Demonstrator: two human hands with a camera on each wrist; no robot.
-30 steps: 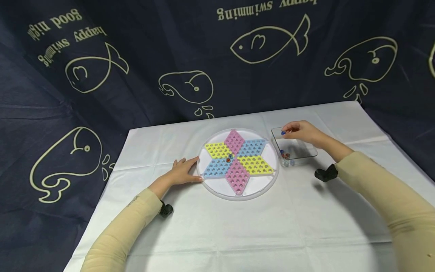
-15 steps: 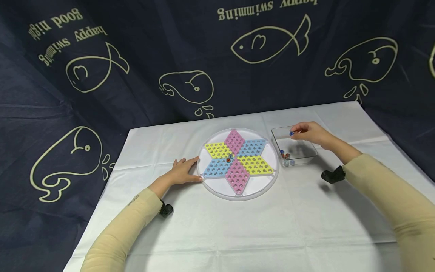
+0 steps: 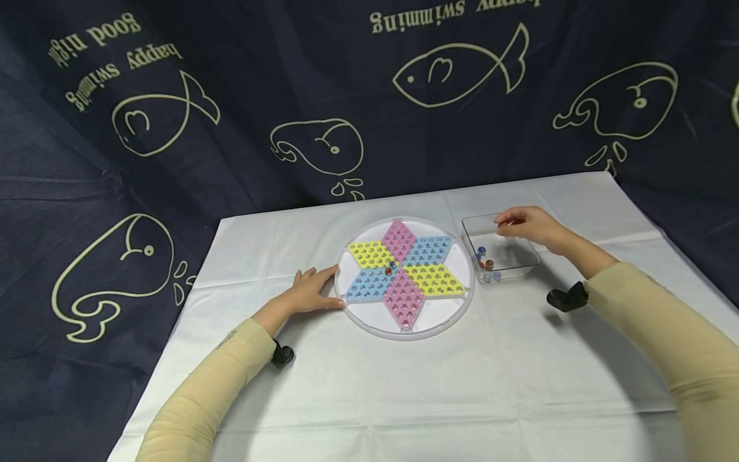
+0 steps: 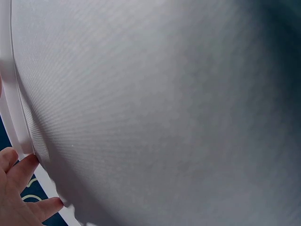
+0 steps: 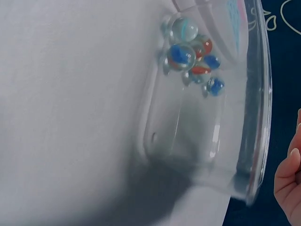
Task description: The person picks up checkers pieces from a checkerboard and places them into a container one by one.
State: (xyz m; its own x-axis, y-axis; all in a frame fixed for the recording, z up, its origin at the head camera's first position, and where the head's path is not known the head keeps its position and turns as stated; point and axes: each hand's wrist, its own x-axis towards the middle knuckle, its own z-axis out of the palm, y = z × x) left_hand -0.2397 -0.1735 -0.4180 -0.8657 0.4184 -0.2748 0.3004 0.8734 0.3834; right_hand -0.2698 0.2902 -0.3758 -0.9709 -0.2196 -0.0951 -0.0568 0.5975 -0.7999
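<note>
A round white Chinese checkers board (image 3: pixel 369 321) with a pink, yellow and blue star lies on the table. A red marble (image 3: pixel 388 271) and a blue marble (image 3: pixel 392 264) sit near its centre. My left hand (image 3: pixel 308 292) rests with spread fingers against the board's left rim. Over the clear plastic box (image 3: pixel 514 274) my right hand (image 3: pixel 530 227) hovers, fingers loosely bent, no marble visible between them. Several glass marbles (image 5: pixel 183 30), clear with blue, red or aqua swirls, gather at one end of the box. The right wrist view shows only part of that hand's fingers (image 5: pixel 288 174).
A white cloth (image 3: pixel 404 391) covers the table. Behind it hangs a dark blue curtain (image 3: pixel 231 58) with fish and whale drawings. The box stands just right of the board, its thin rim (image 5: pixel 263 117) raised above the table.
My right hand shifted right over the box and let go of a blue marble. That marble now lies among the others in the box. My left hand stayed still.
</note>
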